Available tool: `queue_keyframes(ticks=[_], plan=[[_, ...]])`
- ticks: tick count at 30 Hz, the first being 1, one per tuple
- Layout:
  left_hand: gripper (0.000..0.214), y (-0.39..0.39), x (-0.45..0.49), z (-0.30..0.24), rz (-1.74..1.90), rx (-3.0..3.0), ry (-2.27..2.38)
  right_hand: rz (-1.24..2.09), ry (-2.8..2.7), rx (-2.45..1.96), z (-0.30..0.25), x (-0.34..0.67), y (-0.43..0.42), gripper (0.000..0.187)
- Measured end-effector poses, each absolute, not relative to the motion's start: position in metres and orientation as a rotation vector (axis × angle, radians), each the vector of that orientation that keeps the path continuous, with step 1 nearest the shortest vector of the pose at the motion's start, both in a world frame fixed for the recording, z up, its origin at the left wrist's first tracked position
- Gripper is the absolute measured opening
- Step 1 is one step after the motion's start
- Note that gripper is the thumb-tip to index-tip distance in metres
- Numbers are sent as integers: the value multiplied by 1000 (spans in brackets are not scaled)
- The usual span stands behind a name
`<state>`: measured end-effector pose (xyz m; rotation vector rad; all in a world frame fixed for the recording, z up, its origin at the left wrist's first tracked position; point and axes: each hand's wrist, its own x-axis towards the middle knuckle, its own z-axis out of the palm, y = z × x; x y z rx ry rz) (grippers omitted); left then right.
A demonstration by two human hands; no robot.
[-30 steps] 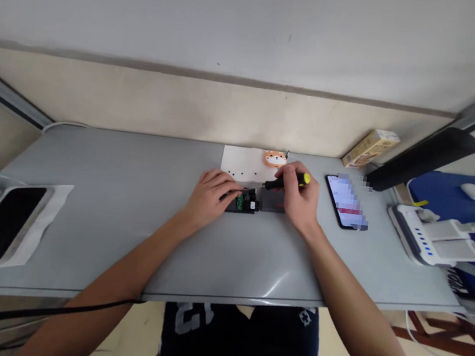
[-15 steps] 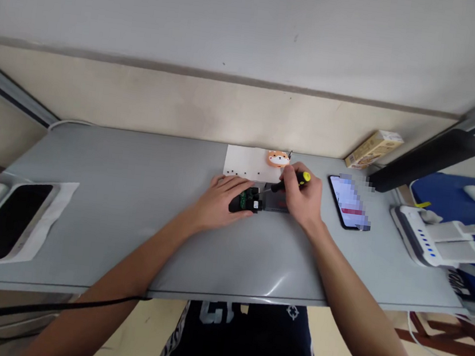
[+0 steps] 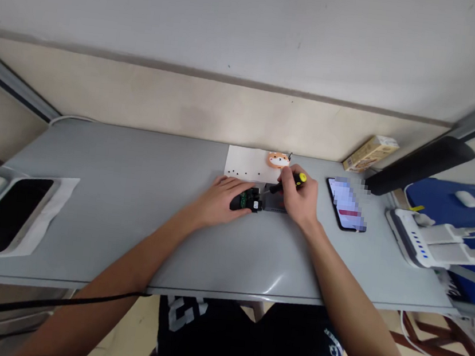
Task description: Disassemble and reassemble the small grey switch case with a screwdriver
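Note:
A small black device (image 3: pixel 248 202) with a green circuit board showing lies in the middle of the grey table (image 3: pixel 130 205). My left hand (image 3: pixel 217 201) rests on its left end, fingers curled over it and pressing it down. My right hand (image 3: pixel 297 200) is closed round a screwdriver (image 3: pixel 289 182) with a black and yellow handle, its tip pointing left and down at the device. A darker flat part (image 3: pixel 275 204) lies under my right hand, mostly hidden.
A white sheet (image 3: pixel 248 165) with several small dark screws and an orange animal figure (image 3: pixel 278 160) lies behind the device. A lit phone (image 3: pixel 345 204) is to the right, a box (image 3: pixel 370 153) at the wall. A dark tray (image 3: pixel 3 218) sits far left, a white charger (image 3: pixel 424 241) far right.
My left hand slid from covering the device's top to holding its left end. The right hand tilted the screwdriver's tip down onto the device. The camera shifted slightly.

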<state>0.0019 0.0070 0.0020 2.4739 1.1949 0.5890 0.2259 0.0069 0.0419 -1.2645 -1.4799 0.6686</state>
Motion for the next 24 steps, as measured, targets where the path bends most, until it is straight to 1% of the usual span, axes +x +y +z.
queue_keyframes(ticks=[8, 20, 24], plan=[[47, 7, 2, 5, 607, 2456, 1177, 657, -1479, -1253, 42, 223, 7, 44], [45, 9, 5, 1, 698, 2406, 1194, 687, -1560, -1223, 51, 216, 11, 43], [46, 10, 5, 5, 678, 2388, 1204, 689, -1582, -1200, 50, 216, 18, 42]])
